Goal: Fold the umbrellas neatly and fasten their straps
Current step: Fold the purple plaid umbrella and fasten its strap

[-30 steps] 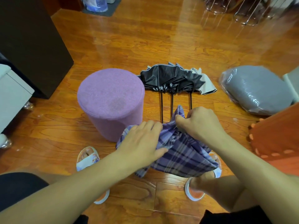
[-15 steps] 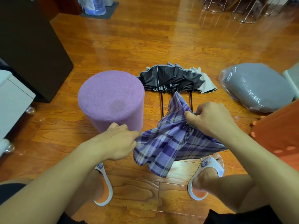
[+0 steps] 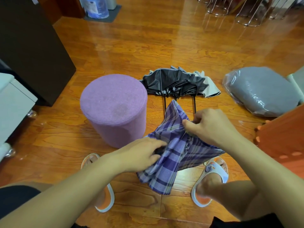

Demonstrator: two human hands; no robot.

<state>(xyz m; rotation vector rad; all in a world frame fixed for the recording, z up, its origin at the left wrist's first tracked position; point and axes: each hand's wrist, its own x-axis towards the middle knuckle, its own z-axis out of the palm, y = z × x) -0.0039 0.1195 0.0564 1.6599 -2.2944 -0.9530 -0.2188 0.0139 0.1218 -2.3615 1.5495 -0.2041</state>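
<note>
You are holding the purple plaid umbrella (image 3: 171, 150) up between your knees, above the wooden floor (image 3: 164, 46) and just right of the pink round stool (image 3: 113, 107); your right hand (image 3: 212, 125) is pinching a fold of its canopy between thumb and curled fingers on the far right side, while your left hand (image 3: 141, 155) is gripping the cloth at its near left edge, fingers curled into the folds. Farther off, the black umbrellas (image 3: 177, 83) are lying unfolded side by side on the floor with their shafts pointing toward you, and a grey plastic-wrapped cushion (image 3: 261, 91) is sitting to their right.
</note>
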